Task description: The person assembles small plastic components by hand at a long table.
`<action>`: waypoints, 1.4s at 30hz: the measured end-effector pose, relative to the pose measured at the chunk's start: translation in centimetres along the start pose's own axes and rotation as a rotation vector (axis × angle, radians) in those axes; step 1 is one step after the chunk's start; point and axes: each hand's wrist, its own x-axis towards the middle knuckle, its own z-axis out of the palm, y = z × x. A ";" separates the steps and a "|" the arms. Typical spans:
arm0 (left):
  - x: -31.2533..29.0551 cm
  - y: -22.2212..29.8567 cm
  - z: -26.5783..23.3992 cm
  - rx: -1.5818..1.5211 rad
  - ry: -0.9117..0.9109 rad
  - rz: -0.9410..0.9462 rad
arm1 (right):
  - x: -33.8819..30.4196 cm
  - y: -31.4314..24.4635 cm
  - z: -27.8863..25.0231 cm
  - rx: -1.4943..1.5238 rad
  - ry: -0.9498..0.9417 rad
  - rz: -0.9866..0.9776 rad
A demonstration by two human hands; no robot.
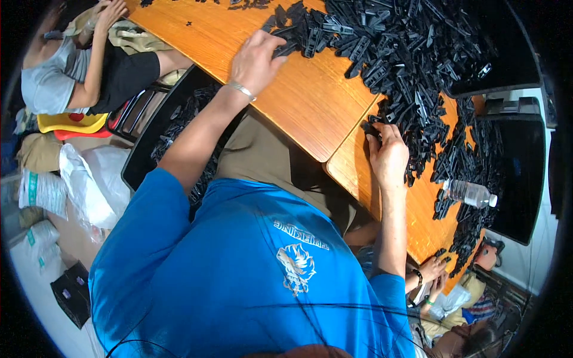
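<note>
My left hand (256,59), with a silver band at the wrist, is over the wooden table at the left edge of the heap. Its thumb and forefinger close around a small black plastic piece, partly hidden by the fingers. Lower on the right, my right hand (389,156) rests at the near edge of the heap. Its curled fingers pinch another dark plastic piece (371,125), whose shape I cannot make out. The big heap of black plastic pieces (412,65), long and slotted, spreads across the table (310,101) in front of both hands.
A clear bottle (470,194) lies on the pieces at right. Beside my left arm stands a black bin (161,128) holding similar pieces. Another person's hands (431,274) work at the lower right; a seated person (65,74) is at upper left. White bags (95,179) lie on the left.
</note>
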 end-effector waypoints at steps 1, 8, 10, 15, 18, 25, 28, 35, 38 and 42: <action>0.1 0.1 0.2 0.005 0.006 -0.003 | 0.2 -0.4 0.1 0.018 0.006 0.010; -1.3 1.7 0.1 0.033 -0.031 -0.015 | 0.4 -3.6 1.2 0.103 -0.059 -0.064; -1.7 2.4 0.0 0.026 -0.010 0.025 | 0.4 -3.7 1.8 0.088 -0.140 -0.054; -3.3 4.0 -0.6 -0.024 -0.085 0.163 | 1.1 -3.4 1.9 -0.008 -0.226 -0.102; -4.4 5.0 -0.4 -0.094 -0.050 0.282 | 0.9 -3.4 2.0 -0.039 -0.179 -0.190; -6.3 7.4 -0.6 -0.121 -0.143 0.329 | 0.8 -3.7 1.3 -0.081 -0.103 -0.203; -6.7 8.0 -0.9 -0.165 -0.228 0.256 | 0.1 -3.9 0.8 0.017 -0.118 -0.132; -2.4 6.4 -2.2 0.169 -0.319 0.511 | 0.2 -4.6 1.7 0.174 -0.050 -0.058; -1.6 6.1 -2.4 0.148 -0.337 0.586 | 0.9 -5.9 2.5 0.234 -0.041 -0.013; -2.3 4.5 -1.8 -0.030 -0.507 0.345 | 1.6 -7.4 4.1 0.366 0.050 -0.035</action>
